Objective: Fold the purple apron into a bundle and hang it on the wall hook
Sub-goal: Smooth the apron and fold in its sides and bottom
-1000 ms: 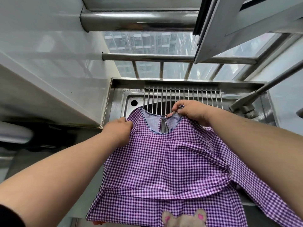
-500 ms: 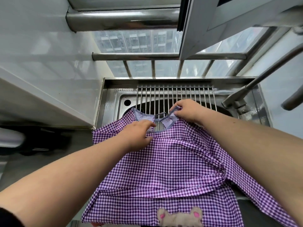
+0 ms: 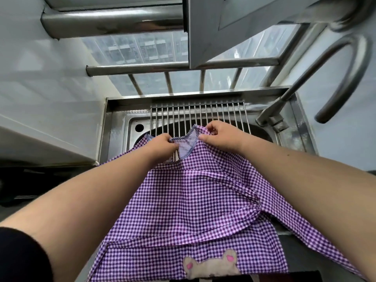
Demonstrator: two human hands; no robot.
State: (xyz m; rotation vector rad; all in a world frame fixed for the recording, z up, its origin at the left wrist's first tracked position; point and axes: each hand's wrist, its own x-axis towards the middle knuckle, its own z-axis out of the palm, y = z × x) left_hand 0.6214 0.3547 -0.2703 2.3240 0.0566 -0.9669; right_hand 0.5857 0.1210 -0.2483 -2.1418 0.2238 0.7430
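Left hand and right hand, fingers curled, pinch the neckline of the purple apron; fabric spreads nearward from both grips.

Place: a home kitchen, probably — high-rise flat
Evidence: steel sink with drying rack, tap, barred window — apartment blocks outside

Matt checked cloth apron; glossy, smooth steel sink, wire rack and tap.
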